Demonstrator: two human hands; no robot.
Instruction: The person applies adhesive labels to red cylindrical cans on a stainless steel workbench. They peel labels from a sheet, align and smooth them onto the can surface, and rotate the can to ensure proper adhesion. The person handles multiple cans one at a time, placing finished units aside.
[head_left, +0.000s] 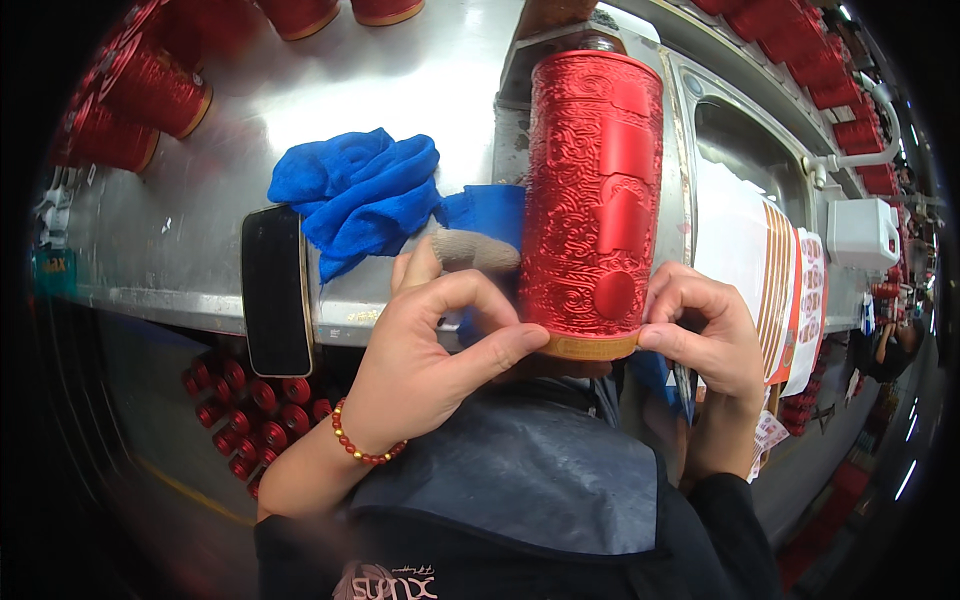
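A red embossed metallic cylinder (589, 195) lies on its side before me, its near end edged by a gold band (589, 346). My left hand (442, 345) pinches the band's left end between thumb and forefinger; a cloth finger cover sits on another finger. My right hand (705, 330) pinches the band's right end against the cylinder's rim. A blue strip of cloth shows under the cylinder's left side. Left of it lies a crumpled blue cloth (360, 191), partly touching a dark-screened smartphone (277, 292) at the metal table's front edge.
Red gold-rimmed cylinders (154, 90) stand at the far left of the metal table (202, 217). Printed sheets (750, 262) lie at right, beside a white plastic jug (862, 232). Many red pieces (262, 394) sit low at left. A person (892, 349) is far right.
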